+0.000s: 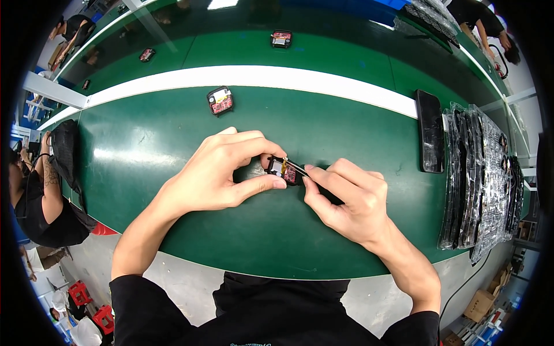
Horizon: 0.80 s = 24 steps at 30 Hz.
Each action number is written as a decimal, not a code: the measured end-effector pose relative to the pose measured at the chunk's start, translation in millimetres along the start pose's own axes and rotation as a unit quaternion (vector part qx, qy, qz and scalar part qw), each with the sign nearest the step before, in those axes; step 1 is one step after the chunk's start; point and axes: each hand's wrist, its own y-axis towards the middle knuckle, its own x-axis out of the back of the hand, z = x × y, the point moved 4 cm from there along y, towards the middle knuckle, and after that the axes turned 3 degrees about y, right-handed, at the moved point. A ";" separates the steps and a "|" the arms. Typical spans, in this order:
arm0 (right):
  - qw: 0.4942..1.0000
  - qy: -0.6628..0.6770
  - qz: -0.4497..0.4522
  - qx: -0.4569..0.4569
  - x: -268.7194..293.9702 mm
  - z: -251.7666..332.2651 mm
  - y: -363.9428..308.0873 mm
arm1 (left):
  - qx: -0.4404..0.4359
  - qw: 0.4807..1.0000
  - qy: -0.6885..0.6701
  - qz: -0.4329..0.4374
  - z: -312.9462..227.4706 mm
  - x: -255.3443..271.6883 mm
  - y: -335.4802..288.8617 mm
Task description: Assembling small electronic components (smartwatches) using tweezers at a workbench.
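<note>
Between the thumb and fingers of my left hand (225,170) is a small black-cased electronic module (279,168), with a red circuit board and a silvery part showing. My right hand (352,199) pinches a pair of dark tweezers (298,168), whose tips reach the yellowish strip at the module's upper edge. The module is held just over the green table (242,230). Farther off, left of centre, a similar module (220,100) lies on the table, its red board facing up. My fingers hide part of the held module.
A black phone-like slab (430,131) lies at the right, beside a stack of plastic-wrapped trays (476,179). A white rail (248,76) crosses behind my hands; beyond it, more modules (281,39) sit on a green surface. At the left edge sits another person (43,196) near a black bag (64,150).
</note>
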 end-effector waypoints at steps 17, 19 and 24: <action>1.000 -0.024 0.002 0.016 -1.1 2.4 0.0 | -0.017 1.000 0.001 -0.002 2.2 1.9 2.2; 0.997 0.060 0.015 -0.046 1.5 -1.2 1.9 | -0.014 0.999 -0.025 0.028 4.9 4.4 2.2; 0.970 0.174 0.038 -0.163 4.4 -11.1 1.6 | -0.017 0.994 -0.072 0.075 15.3 8.4 4.5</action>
